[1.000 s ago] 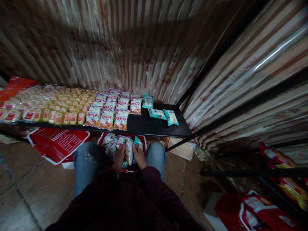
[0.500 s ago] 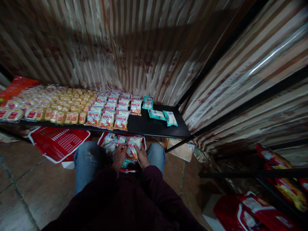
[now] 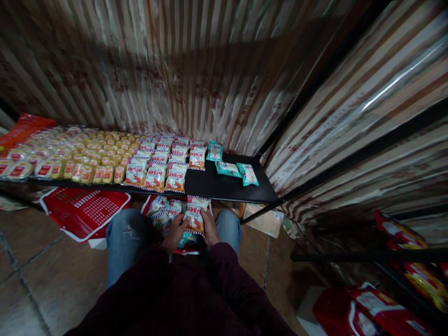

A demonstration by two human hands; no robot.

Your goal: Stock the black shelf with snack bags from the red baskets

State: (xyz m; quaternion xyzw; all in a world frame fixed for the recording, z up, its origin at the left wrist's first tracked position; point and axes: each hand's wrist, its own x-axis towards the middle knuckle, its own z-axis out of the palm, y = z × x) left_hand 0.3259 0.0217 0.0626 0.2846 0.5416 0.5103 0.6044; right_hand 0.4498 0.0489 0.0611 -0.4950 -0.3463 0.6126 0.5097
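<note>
- Because the snack bag [image 3: 197, 207] looks puffed with air, I judge it light and soft, its film a little slippery, and whatever is inside likely to crumble under a squeeze.
- The best hold, I'd say, is by the two side edges, with gentle pressure and no tugging at the end seams.
- It has a pale upper part, red lettering, an orange picture low down, a red patch at the top left corner and striped bands along the top and bottom seams.
- It hangs face up over the red basket [image 3: 145, 204] between my knees, just in front of the black shelf [image 3: 217, 187]; whether it touches the bags below, I can't tell.
- The fingers of my right hand [image 3: 210, 227] are closed round its right edge, thumb on the front, the rest hidden behind.
- The fingers of my left hand [image 3: 175, 232] are curled in, pinching its lower left edge.
- Matching bags [image 3: 175, 176] stand in rows on the shelf, with teal bags [image 3: 248, 174] to their right.
</note>
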